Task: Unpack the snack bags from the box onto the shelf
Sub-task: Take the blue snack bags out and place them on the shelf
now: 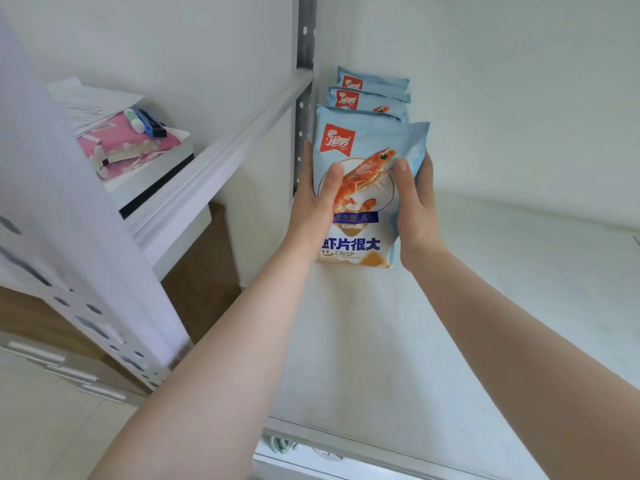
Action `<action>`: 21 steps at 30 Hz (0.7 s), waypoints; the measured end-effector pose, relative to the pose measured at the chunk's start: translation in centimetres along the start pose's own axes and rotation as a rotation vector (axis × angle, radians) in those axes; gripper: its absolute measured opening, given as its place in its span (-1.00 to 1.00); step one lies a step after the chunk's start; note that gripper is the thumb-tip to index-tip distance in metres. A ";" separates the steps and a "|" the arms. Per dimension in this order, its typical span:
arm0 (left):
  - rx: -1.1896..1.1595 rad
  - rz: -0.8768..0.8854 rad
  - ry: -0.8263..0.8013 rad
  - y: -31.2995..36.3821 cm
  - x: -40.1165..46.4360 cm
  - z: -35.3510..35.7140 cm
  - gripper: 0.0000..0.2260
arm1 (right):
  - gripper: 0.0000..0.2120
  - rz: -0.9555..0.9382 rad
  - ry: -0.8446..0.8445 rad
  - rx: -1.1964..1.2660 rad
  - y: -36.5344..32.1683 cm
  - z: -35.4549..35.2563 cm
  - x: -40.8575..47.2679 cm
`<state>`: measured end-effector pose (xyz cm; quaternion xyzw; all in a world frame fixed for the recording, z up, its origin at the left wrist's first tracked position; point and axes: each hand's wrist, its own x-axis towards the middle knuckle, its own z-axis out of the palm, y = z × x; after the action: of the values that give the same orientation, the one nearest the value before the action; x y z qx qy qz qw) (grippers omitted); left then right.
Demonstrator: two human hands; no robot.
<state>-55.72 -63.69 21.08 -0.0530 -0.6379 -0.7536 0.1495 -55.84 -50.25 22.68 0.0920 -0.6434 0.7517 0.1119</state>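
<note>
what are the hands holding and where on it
A light blue shrimp crisp bag, upright on the white shelf: left hand grips its left edge, right hand its right edge.

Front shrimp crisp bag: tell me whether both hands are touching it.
Touching. The head view shows the left hand and right hand gripping the front bag, thumbs on its face.

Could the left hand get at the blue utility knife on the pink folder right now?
Probably not right away. The left hand grips the front prawn cracker bag, and the blue utility knife lies beyond the shelf's side rail, so the hand would have to let go and go round.
</note>
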 end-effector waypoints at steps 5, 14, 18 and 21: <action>-0.065 -0.144 -0.040 0.4 1.1 0.3 -0.60 | -0.58 0.119 -0.005 -0.041 0.8 0.1 0.8; 0.084 -0.128 -0.022 0.0 2.2 0.7 -0.69 | -0.54 0.065 0.151 -0.116 2.7 0.6 2.2; 0.112 -0.138 -0.042 -0.1 2.0 0.6 -0.72 | -0.37 0.088 0.146 -0.090 2.9 0.8 1.8; 0.122 -0.155 -0.062 0.2 2.1 0.6 -0.74 | -0.33 0.097 0.144 -0.085 2.8 1.1 1.4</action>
<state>-57.69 -63.50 21.97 -0.0176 -0.6892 -0.7206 0.0739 -57.97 -51.67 20.58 0.0016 -0.6688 0.7329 0.1249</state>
